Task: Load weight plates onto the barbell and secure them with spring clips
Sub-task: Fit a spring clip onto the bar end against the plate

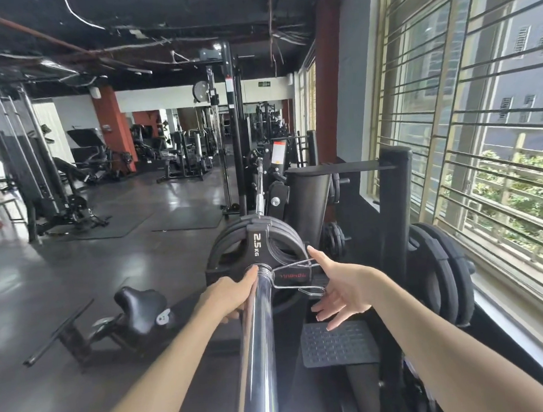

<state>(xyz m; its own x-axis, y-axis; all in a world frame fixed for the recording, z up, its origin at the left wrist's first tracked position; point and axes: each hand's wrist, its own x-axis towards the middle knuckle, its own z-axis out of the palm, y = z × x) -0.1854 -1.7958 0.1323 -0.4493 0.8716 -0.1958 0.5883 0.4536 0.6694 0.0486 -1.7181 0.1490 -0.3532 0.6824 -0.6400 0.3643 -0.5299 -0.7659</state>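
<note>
I see the chrome barbell (pixel 257 331) sleeve running away from me, with the 2.5 kg weight plates (pixel 259 240) stacked against its collar. My left hand (pixel 229 296) curls its fingers around the sleeve just behind the plates. The spring clip (pixel 293 276) sits on the sleeve against the outer plate; my right hand (pixel 342 291) is spread wide, fingers touching its handles.

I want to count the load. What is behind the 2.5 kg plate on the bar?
Behind the 2.5 kg plate at least two more black plates show only their rims; their markings are covered.
</note>
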